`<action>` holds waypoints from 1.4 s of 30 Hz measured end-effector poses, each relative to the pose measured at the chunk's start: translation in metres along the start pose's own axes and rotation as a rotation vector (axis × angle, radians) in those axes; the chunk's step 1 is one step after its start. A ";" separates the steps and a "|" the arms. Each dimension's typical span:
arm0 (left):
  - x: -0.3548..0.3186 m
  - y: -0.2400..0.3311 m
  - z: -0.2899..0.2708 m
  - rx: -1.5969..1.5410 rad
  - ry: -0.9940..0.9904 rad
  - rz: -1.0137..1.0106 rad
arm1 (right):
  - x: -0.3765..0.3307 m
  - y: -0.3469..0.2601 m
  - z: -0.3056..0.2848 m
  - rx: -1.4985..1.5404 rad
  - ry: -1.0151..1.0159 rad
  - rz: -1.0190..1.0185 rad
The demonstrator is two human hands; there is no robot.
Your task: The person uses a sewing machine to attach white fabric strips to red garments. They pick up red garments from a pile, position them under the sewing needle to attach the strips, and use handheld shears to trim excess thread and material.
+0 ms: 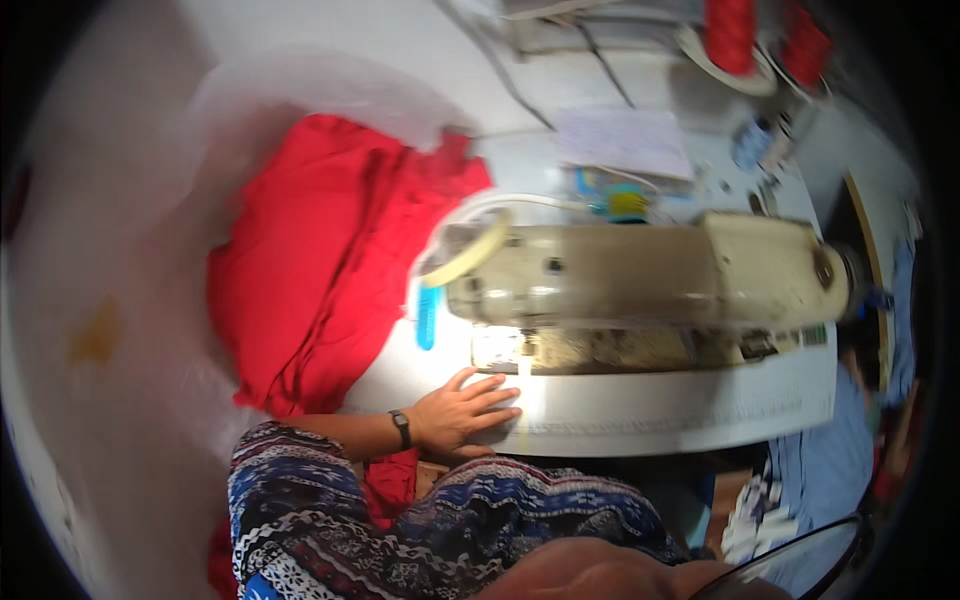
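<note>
At six o'clock from the middle of the view: left hand (463, 414), lying open and palm down on the table (660, 408), its fingers spreading and pointing toward three o'clock. A dark watch (401, 429) is circling that wrist; a patterned sleeve (290, 490) is covering the upper arm. Right hand: not showing, so its state cannot be told.

At three o'clock: sewing machine (620, 272), cream, lying lengthwise across the table. Its metal plate (610, 350) is running along the near side, the bright end lying just beyond the left fingertips.

At nine to ten o'clock: red cloth (290, 265), lying heaped and creased on the table's left part, well clear of the left fingers. A blue strip (427, 318) is lying between cloth and machine.

At seven o'clock: smaller red piece (392, 485), hanging below the forearm.

At one to two o'clock: paper (625, 140), lying behind the machine; two red thread cones (730, 38), standing farther back.

At two o'clock: small bottle (752, 146), blurring.

At four o'clock: pale blue fabric (825, 450), hanging past the table's edge.
</note>
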State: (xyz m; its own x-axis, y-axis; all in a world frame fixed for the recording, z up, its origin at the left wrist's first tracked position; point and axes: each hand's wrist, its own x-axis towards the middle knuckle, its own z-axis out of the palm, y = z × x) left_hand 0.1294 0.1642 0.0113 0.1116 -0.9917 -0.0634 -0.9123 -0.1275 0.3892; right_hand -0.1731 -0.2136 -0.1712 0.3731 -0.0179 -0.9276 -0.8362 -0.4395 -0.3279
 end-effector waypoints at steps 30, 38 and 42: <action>-0.002 -0.089 0.004 0.174 0.964 -0.294 | -0.319 -0.409 0.121 -0.246 -0.696 -1.997; -0.049 -0.144 -0.022 0.542 0.936 -0.751 | -0.172 -0.329 0.088 -0.024 0.331 -0.977; -0.084 -0.200 -0.081 0.272 0.979 -0.654 | -0.104 -0.371 0.077 0.071 0.233 -0.927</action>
State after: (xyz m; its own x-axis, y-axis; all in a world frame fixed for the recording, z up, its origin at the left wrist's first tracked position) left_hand 0.3344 0.2716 0.0132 0.7268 -0.3464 0.5931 -0.6119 -0.7187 0.3301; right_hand 0.0670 0.0208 0.0334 0.9631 0.1281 -0.2368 -0.1872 -0.3138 -0.9309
